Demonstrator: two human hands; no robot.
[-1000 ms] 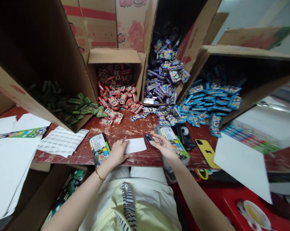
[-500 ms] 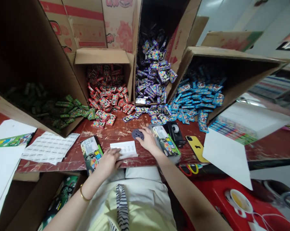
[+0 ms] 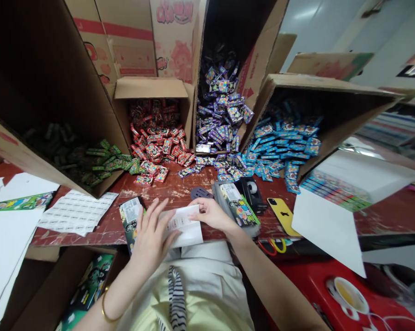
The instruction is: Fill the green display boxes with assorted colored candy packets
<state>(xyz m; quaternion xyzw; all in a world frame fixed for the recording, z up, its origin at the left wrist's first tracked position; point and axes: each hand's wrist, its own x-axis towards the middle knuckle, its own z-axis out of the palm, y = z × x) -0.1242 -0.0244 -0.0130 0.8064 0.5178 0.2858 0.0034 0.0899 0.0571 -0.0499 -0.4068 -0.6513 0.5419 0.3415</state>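
Observation:
My right hand [image 3: 210, 214] pinches the upper right edge of a white sticker sheet [image 3: 186, 235] printed with round marks, at the table's front edge. Over the sheet's left side my left hand [image 3: 154, 234] is raised with its fingers spread, partly covering a black and green printed packet [image 3: 128, 216]. Just beyond the right fingertips lies a dark slotted disc [image 3: 202, 193]. To its right is a clear case [image 3: 236, 202] with a black and green printed packet in it, beside a black tape dispenser [image 3: 253, 193].
Tilted cardboard boxes spill green [image 3: 104, 161], red [image 3: 159, 145], purple [image 3: 224, 124] and blue [image 3: 283, 142] candy packets. A yellow phone [image 3: 283, 216] and a white-lidded display box [image 3: 345, 177] lie right. A cup [image 3: 348, 294] stands on a red surface; another sticker sheet [image 3: 78, 212] lies left.
My right hand has left the dark disc and taken the sheet's edge. My left hand has lifted and spread its fingers. The sheet has shifted slightly toward me.

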